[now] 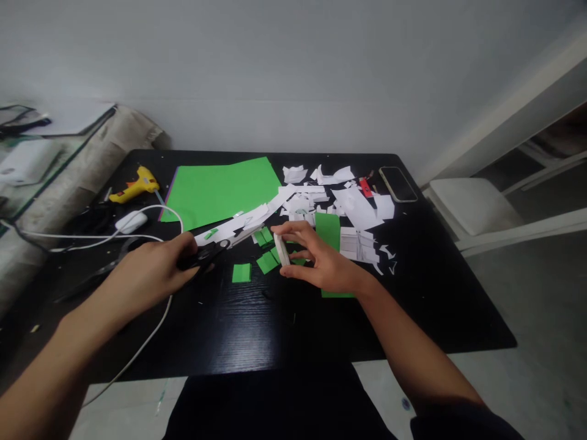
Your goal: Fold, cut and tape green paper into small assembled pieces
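Note:
My left hand [158,263] is closed round the black handles of a pair of scissors [223,244]. Their blades point right, over the scattered paper. Between the thumb and fingers of my right hand [321,260] is a small white flat block [282,250], held on edge above the table; its material is unclear. Several small folded green paper pieces [241,273] lie between the two hands. Under and beyond my right wrist rests a longer green strip [328,229], partly hidden, next to a white folded paper piece [351,244].
Large green sheets [220,186] lie at the back left, near a yellow glue gun [137,186] and a white adapter [131,222] with cables. White paper scraps [358,205] cover the back middle. A red object [365,187] and a phone [398,184] are at the back right of the black table [435,305].

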The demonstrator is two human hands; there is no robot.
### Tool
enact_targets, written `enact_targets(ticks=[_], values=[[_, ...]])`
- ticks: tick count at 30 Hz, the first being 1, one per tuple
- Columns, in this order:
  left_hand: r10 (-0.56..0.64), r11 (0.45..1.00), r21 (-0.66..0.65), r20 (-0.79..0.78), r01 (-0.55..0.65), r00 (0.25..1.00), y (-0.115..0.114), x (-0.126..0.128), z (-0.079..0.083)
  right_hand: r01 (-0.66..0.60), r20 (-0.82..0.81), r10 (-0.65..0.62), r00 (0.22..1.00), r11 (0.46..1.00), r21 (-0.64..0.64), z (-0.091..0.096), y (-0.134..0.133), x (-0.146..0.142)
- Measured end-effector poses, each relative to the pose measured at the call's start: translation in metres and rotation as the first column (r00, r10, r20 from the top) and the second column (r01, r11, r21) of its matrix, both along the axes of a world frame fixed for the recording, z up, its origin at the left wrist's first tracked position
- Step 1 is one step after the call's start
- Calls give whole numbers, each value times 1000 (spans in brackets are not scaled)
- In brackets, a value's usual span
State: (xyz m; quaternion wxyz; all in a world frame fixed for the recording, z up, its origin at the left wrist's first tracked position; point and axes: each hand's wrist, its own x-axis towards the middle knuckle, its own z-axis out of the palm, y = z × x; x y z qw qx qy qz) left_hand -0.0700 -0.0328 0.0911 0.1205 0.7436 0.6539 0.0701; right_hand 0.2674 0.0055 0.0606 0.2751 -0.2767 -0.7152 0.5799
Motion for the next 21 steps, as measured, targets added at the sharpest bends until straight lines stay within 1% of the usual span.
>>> enact_targets(ticks=[2,5,8,11,13,15,16,17,18,19,20,21], values=[[60,998,27,-67,-58,996,0,1,-9,73,64,-78,995,994,80,-1,2,2],[138,989,65,-136,-130,981,-1,4,-21,137,203,-192,960,957,255,-5,6,4],[166,985,65,-146,-158,975,0,7,-31,106,344,-253,904,913,394,-13,9,2],[154,986,84,-107,-145,982,4,5,-39,48,460,-281,842,889,454,-20,10,-1],[147,987,73,-72,-142,987,6,1,-43,50,477,-306,824,878,476,-22,9,-2],[146,988,55,-48,-143,988,8,-1,-44,119,393,-347,851,858,500,-20,7,-5],[144,988,56,-40,-142,989,8,-1,-43,172,317,-361,877,852,494,-18,5,-7],[142,987,73,-22,-140,990,8,1,-42,230,224,-363,904,857,460,-16,3,-10],[133,987,94,7,-133,991,7,5,-39,267,133,-339,932,885,381,-14,1,-13],[120,983,132,61,-127,991,5,11,-37,265,57,-287,956,932,249,-13,-2,-17],[82,978,174,169,-112,982,3,19,-34,228,-25,-226,974,971,79,-12,-4,-21],[24,983,166,295,-76,955,1,28,-31,158,-113,-167,979,984,-88,-13,-6,-25]])
